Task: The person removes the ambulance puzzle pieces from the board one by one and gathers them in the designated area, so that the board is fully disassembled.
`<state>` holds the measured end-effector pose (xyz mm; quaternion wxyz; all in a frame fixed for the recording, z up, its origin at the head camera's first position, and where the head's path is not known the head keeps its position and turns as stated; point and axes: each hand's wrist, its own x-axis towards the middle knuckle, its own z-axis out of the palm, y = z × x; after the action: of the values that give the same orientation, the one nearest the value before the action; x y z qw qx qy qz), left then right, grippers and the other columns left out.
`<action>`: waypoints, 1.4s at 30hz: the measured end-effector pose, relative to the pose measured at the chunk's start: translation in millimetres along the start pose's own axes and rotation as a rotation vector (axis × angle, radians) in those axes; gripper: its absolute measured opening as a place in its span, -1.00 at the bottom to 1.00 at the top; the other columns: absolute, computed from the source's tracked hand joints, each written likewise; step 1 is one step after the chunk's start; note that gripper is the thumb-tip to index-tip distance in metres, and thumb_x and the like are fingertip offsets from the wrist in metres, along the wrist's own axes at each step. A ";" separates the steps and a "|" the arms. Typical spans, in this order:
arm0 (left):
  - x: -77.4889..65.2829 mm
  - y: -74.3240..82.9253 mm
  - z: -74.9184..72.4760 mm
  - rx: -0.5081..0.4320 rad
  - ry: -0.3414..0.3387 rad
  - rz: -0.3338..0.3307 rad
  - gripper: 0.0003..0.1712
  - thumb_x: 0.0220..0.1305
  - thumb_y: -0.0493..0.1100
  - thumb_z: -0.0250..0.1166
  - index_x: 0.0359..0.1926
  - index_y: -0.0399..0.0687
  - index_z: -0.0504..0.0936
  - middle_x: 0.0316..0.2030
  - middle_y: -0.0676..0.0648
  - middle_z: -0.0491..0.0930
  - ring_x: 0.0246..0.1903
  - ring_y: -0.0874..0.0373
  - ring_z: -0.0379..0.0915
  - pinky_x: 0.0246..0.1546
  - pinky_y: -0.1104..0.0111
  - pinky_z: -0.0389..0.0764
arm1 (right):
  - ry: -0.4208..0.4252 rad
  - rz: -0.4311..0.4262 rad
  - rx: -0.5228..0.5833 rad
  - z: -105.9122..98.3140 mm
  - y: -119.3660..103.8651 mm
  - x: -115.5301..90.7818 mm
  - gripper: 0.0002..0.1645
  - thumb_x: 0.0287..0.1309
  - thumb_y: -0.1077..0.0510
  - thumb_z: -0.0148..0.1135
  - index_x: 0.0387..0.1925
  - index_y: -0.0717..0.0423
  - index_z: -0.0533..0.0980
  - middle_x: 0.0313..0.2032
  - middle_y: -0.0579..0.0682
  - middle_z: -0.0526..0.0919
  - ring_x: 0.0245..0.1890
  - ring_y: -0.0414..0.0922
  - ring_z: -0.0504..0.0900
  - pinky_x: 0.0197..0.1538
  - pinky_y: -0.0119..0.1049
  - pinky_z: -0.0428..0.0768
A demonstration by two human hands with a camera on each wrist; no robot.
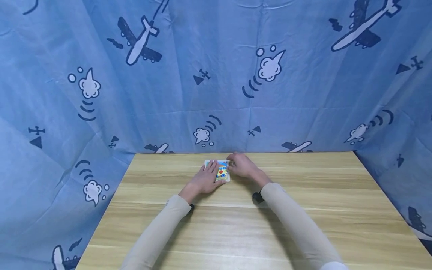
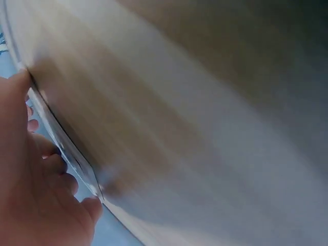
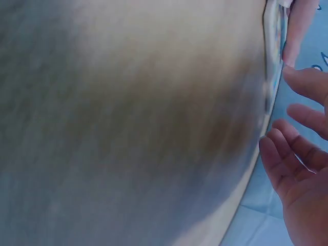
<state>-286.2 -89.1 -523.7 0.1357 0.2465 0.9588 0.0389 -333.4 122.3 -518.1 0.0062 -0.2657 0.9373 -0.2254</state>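
Observation:
A small flat picture board lies near the far edge of the table, its visible part showing a yellow vehicle with a red cross and blue spots. Across its left side rests my left hand, fingers spread and mostly straight, hiding that half of the picture. The board's thin edge shows beneath these fingers in the left wrist view. At the board's right edge is my right hand, its fingers loosely bent with nothing seen between them. In the right wrist view the right hand appears beside the board; whether it touches cannot be told.
The wood-grain table stretches to both sides and toward me. Behind it and at its sides hangs a blue curtain printed with planes and clouds. Dark wrist devices sit under both wrists.

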 end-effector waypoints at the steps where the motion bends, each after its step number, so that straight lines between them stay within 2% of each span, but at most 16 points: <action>1: 0.2 -0.8 0.3 0.004 -0.001 0.002 0.01 0.61 0.40 -0.17 0.70 -0.18 -0.17 0.72 -0.16 -0.26 0.73 -0.05 -0.35 0.72 -0.01 -0.08 | -0.003 0.007 0.002 1.7 0.2 1.1 -0.52 0.29 0.13 0.38 0.16 0.33 0.64 0.05 0.23 0.72 0.04 0.13 0.70 0.20 0.04 0.69; 8: 2.6 -3.7 0.5 0.023 -0.005 0.028 0.01 0.61 0.41 -0.17 0.70 -0.19 -0.15 0.72 -0.17 -0.23 0.73 -0.05 -0.31 0.73 0.01 -0.08 | -0.014 0.023 0.011 9.2 3.0 6.5 -0.60 0.29 0.13 0.38 0.09 0.25 0.71 0.06 0.19 0.71 0.13 0.13 0.67 0.32 0.05 0.62; 14: 2.9 -3.3 -1.2 0.046 -0.020 0.019 -0.01 0.63 0.39 -0.22 0.70 -0.19 -0.17 0.72 -0.17 -0.25 0.72 -0.04 -0.31 0.73 0.03 -0.09 | -0.020 0.036 0.019 9.4 3.2 10.1 -0.62 0.29 0.11 0.39 0.08 0.21 0.72 0.08 0.15 0.68 0.15 0.12 0.64 0.34 0.05 0.60; 23: 5.3 -2.3 1.0 0.074 -0.018 0.008 -0.03 0.63 0.39 -0.24 0.70 -0.18 -0.15 0.72 -0.16 -0.25 0.72 -0.03 -0.30 0.73 0.04 -0.06 | 0.021 0.031 0.034 12.3 3.1 15.0 -0.68 0.20 0.14 0.44 -0.06 0.24 0.69 -0.06 0.14 0.66 -0.03 0.06 0.57 0.17 0.02 0.61; 26: 5.3 -1.9 3.0 0.075 -0.024 0.002 -0.03 0.63 0.39 -0.26 0.70 -0.18 -0.16 0.72 -0.16 -0.26 0.73 -0.02 -0.32 0.73 0.04 -0.07 | 0.024 0.050 0.078 14.3 3.1 15.8 -0.67 0.20 0.18 0.44 -0.06 0.28 0.65 -0.10 0.15 0.65 -0.08 0.04 0.56 0.11 -0.01 0.62; 33: 4.8 -1.7 2.2 0.075 -0.009 -0.005 -0.03 0.63 0.38 -0.25 0.70 -0.18 -0.17 0.72 -0.16 -0.26 0.73 -0.01 -0.32 0.73 0.06 -0.10 | 0.067 0.162 0.286 13.2 0.7 15.1 -0.82 0.30 0.33 0.29 -0.07 0.25 0.60 -0.16 0.16 0.71 -0.12 0.00 0.66 0.06 -0.09 0.70; 42: 4.5 -3.6 5.6 0.081 -0.020 -0.005 -0.02 0.62 0.40 -0.27 0.71 -0.16 -0.19 0.73 -0.13 -0.28 0.73 0.00 -0.33 0.73 0.07 -0.11 | 0.156 0.197 0.372 18.4 -1.6 13.4 -0.87 0.30 0.38 0.29 -0.16 0.19 0.66 -0.22 0.14 0.74 -0.17 -0.02 0.69 0.00 -0.13 0.71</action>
<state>-290.0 -90.1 -530.6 0.1355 0.2498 0.9588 -0.0027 -341.7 106.7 -532.5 0.0047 -0.1488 0.8988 -0.4124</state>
